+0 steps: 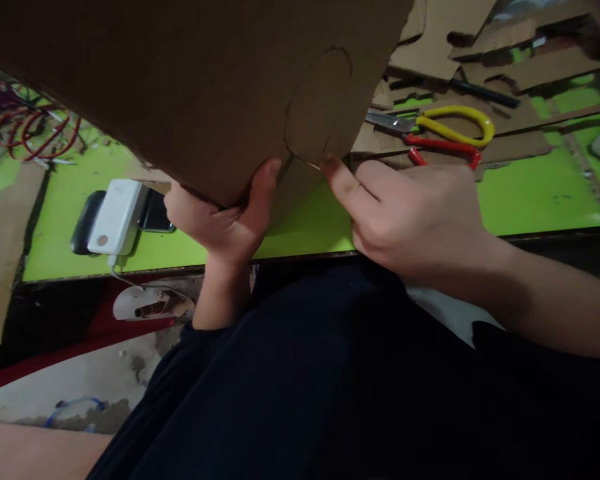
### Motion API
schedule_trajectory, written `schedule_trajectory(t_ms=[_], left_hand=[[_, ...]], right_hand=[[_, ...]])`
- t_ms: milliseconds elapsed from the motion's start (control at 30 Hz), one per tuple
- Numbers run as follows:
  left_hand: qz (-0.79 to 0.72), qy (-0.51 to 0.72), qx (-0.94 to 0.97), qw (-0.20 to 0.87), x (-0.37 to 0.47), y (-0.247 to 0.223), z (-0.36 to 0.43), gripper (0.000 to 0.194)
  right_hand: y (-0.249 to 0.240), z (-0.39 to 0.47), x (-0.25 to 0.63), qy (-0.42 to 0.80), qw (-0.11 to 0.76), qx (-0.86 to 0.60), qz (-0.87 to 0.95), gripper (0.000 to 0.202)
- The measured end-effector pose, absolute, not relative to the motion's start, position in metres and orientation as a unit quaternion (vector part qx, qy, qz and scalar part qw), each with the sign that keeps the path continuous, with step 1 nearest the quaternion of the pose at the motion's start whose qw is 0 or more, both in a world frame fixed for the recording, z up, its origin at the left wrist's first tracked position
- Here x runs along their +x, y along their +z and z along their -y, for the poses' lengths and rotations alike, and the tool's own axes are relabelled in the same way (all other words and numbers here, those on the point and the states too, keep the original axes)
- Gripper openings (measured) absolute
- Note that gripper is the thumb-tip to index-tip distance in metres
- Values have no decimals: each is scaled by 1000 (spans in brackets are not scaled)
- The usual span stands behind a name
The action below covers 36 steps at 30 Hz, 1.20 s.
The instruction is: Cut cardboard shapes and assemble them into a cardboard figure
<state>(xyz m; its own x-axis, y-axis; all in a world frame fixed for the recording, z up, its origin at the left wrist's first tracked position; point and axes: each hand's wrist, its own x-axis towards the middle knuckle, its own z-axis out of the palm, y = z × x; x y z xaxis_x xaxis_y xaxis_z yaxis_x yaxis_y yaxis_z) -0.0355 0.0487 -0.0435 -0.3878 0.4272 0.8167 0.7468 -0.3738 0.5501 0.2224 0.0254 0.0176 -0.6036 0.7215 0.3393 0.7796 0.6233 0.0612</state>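
Note:
A large brown cardboard sheet (pixel 195 87) is held up close to the camera, with a drawn rounded outline near its lower edge. My left hand (pixel 220 220) grips the sheet's lower edge, thumb on the front. My right hand (pixel 410 213) pinches the same edge just to the right, at a partly cut flap (pixel 320 113) inside the outline. Both hands are above my lap, over dark clothing.
A bright green table (pixel 530 193) lies ahead. On it are scissors (pixel 440 130) with yellow and red handles, cardboard scraps (pixel 480 40), a white power bank (pixel 116 217) on a dark phone, and red wires (pixel 30 130) at far left. Floor and a sandal show below.

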Motion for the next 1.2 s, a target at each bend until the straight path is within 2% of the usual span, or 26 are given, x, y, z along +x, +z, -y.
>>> schedule_trajectory(t_ms=[100,233,400,600,733,900,1033,1200], left_hand=[[571,-606,-546,96,-38,-42,-48,73],[561,-621,-540,84,-39,-44,-53,75],[574,-606,-546,80,-41,-47,-57,70],[584,-588,-537,155,-39,-45,-53,69],[559,-604,-552,137,-38,-46,-56,61],[522,-638,-546,151,-41,-48,-61,65],[455,-668,-565,167,-43,-47,-63,52],[468,-645,-587,142,-42,-41,-59,45]], right_hand=[[20,-29,214,-83,127,-424,893,78],[22,-33,214,-38,149,-429,890,75],[22,-31,222,-59,100,-432,894,78],[17,-37,213,-87,97,-431,893,79],[18,-38,222,-63,100,-432,894,80],[18,-35,233,-48,103,-426,898,75],[14,-40,223,-104,92,-425,894,82],[18,-48,224,-73,75,-409,907,78]])
